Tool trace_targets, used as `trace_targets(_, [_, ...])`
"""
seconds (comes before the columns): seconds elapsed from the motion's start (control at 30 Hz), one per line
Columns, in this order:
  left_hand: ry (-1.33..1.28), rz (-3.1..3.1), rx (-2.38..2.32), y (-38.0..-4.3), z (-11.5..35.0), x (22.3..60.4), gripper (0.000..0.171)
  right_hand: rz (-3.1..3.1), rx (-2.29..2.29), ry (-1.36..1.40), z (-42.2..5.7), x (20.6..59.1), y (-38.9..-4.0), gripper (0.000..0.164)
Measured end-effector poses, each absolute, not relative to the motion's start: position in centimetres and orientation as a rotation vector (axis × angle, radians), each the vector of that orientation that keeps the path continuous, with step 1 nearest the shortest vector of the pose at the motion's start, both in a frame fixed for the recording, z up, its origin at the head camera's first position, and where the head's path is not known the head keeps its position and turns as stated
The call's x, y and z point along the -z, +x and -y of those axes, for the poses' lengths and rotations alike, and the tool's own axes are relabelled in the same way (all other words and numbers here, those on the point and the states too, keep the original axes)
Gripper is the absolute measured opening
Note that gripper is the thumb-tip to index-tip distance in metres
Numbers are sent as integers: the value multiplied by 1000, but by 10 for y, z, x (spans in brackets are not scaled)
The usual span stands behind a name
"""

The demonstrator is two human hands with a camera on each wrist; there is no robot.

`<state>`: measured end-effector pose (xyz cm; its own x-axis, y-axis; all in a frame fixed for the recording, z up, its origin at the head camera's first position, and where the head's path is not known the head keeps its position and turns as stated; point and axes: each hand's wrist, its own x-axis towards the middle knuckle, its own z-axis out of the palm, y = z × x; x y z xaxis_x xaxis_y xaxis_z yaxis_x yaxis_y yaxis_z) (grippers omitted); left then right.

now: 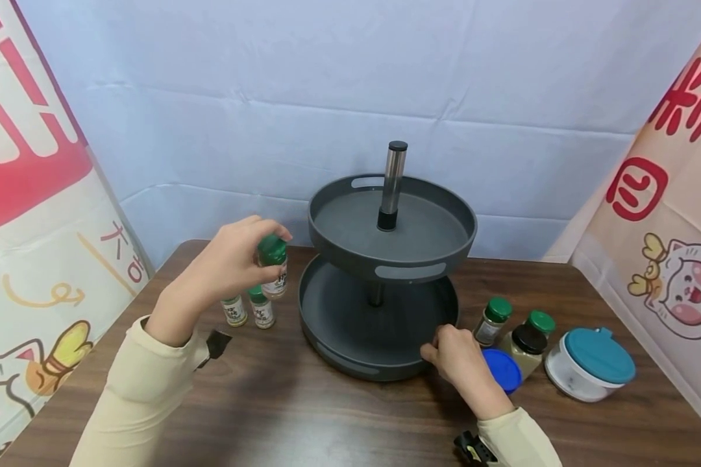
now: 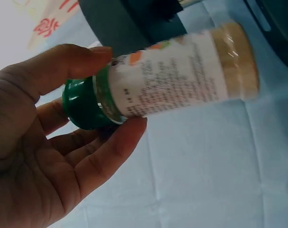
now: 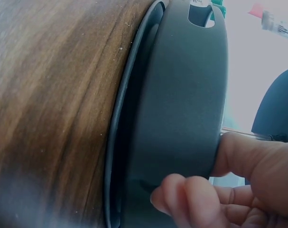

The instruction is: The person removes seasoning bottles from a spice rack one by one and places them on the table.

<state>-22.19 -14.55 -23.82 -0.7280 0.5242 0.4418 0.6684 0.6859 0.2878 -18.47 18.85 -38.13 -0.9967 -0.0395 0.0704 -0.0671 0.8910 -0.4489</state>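
Note:
My left hand (image 1: 224, 256) holds a spice jar (image 1: 276, 280) by its green cap, raised above the wood table left of a two-tier grey rotating rack. In the left wrist view, thumb and fingers pinch this jar (image 2: 172, 78) near the cap; its label and tan contents show. Two similar green-capped jars, one jar (image 1: 234, 312) and another jar (image 1: 263, 314), stand below that hand. At the rack's right front, my right hand (image 1: 461, 363) grips the rim of the lower tray (image 1: 350, 324). The right wrist view shows thumb and fingers on either side of the tray wall (image 3: 181, 95).
The upper tray (image 1: 339, 227) surrounds a metal post (image 1: 393, 175). Right of the rack stand a green-capped jar (image 1: 489, 327), a black-lidded jar (image 1: 526, 353), another green cap (image 1: 541, 320), a blue lid (image 1: 504, 370) and a teal-lidded white container (image 1: 578, 376). A pale cloth (image 1: 210, 130) hangs behind the table.

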Motion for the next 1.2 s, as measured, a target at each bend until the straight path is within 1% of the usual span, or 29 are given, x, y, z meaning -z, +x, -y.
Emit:
trace_targets(0.37, [-864,2742,603,-230,166,261,36,3019,-736,58,-188,380,-184,40])
trace_targets(0.83, [-836,2936,582,-235,188,293,37,3006,-764,44,-190,380,-184,40])
trace_targets(1.0, [-786,2970,600,-234,197,304,37,3004,-795,39,-189,380,-184,39])
trace_targets(1.2, [-793,2974,551,-237,206,314,34,3001,-804,43,-188,379,-184,39])
